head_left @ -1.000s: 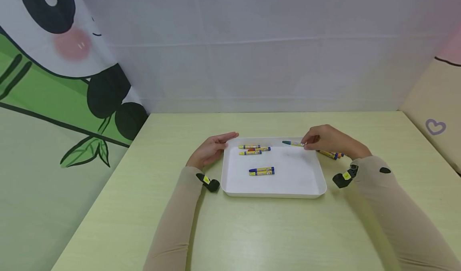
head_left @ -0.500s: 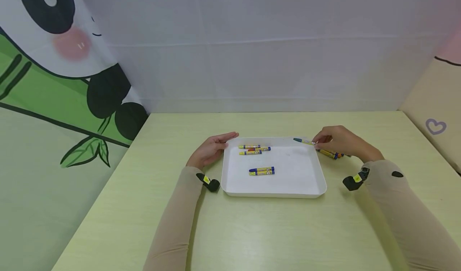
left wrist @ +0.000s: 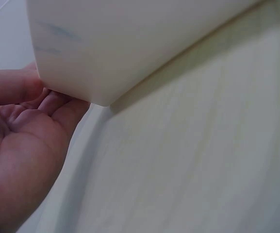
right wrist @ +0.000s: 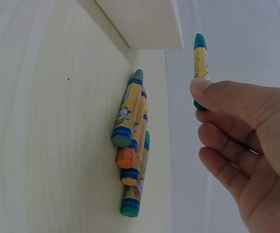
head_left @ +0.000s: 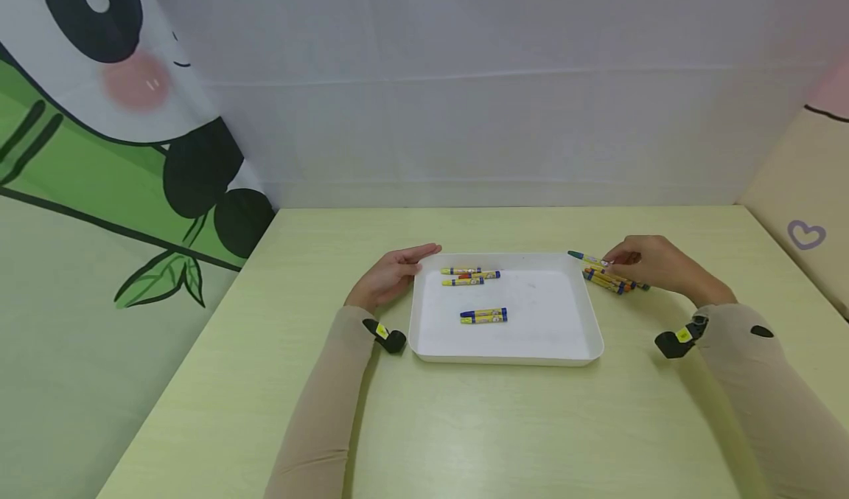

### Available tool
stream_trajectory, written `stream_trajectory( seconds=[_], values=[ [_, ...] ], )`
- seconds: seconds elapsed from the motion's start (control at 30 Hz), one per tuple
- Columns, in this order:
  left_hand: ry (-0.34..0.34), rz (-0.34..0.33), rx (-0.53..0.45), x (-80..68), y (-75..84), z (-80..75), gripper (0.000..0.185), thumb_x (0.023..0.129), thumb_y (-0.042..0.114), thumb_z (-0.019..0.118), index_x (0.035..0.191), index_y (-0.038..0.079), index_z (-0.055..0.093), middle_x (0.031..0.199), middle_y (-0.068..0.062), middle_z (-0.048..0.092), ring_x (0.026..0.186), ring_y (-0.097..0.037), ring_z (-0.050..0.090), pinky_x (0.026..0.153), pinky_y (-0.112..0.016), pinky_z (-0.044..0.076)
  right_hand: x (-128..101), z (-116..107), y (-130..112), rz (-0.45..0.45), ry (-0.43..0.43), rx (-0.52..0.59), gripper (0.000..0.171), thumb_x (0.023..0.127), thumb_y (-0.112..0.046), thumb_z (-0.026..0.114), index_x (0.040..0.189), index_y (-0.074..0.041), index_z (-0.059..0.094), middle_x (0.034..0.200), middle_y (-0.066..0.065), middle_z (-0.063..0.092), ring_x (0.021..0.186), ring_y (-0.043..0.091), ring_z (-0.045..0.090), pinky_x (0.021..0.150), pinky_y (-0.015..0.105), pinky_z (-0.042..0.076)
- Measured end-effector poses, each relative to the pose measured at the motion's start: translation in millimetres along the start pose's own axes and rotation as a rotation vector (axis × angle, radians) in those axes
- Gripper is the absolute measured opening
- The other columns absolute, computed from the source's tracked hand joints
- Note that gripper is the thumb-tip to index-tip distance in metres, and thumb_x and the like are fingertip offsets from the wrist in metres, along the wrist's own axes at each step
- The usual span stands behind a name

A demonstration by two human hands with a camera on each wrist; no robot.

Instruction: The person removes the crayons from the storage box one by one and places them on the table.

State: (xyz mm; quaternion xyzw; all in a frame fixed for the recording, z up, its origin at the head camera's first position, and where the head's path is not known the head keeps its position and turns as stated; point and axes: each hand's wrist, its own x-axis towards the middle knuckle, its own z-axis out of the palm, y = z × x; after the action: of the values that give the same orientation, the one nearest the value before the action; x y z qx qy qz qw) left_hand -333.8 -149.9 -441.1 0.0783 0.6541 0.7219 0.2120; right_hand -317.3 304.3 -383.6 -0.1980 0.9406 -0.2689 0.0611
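A tray (head_left: 590,337) sits mid-table (head_left: 464,425), with three crayons (head_left: 469,276) at its far left and two (head_left: 483,315) nearer the middle. The left hand (head_left: 391,274) rests against the tray's far-left corner. Just right of the tray lies a crayon pile (head_left: 613,281), the right hand (head_left: 653,263) above it pinching a crayon (head_left: 587,259).

One white tray (head_left: 590,351), five crayons in the tray (three (head_left: 469,276) at its far edge, two (head_left: 484,315) near its middle), four crayons (right wrist: 132,141) piled on the table beside the tray, one green crayon (right wrist: 201,63) pinched in the right hand (head_left: 653,264), two hands in view.
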Motion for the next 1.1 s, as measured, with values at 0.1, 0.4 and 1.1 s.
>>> stream_trajectory(
  seconds=[0.1,0.4,1.1],
  values=[
    [0.001,0.003,0.001,-0.8,0.6,0.1,0.049,0.099,-0.007,0.036,0.145,0.007,0.043,0.153,-0.003,0.039,0.144,-0.020,0.029,0.117,-0.041,0.027,-2.7,-1.4,4.2,0.013,0.009,-0.009,0.026,0.090,-0.020,0.067,0.109,-0.002,0.070,0.095,0.008,0.068,0.084,0.015,0.061,0.065,0.024,0.051],
    [0.003,-0.002,0.017,-1.6,1.7,1.5,0.049,0.099,-0.007,0.035,0.145,0.008,0.043,0.153,-0.002,0.039,0.144,-0.019,0.030,0.117,-0.040,0.027,-9.1,-1.0,20.5,0.012,0.026,-0.060,0.028,0.090,-0.019,0.067,0.109,0.003,0.069,0.093,0.010,0.068,0.084,0.018,0.061,0.068,0.026,0.049],
    [0.017,-0.005,0.018,-1.4,0.3,1.0,0.049,0.099,-0.006,0.037,0.144,0.009,0.044,0.152,-0.002,0.040,0.143,-0.019,0.031,0.117,-0.040,0.027,-22.1,-0.8,44.2,0.049,0.068,-0.091,0.028,0.091,-0.013,0.065,0.108,0.008,0.068,0.093,0.017,0.069,0.086,0.025,0.063,0.066,0.023,0.048]
  ],
)
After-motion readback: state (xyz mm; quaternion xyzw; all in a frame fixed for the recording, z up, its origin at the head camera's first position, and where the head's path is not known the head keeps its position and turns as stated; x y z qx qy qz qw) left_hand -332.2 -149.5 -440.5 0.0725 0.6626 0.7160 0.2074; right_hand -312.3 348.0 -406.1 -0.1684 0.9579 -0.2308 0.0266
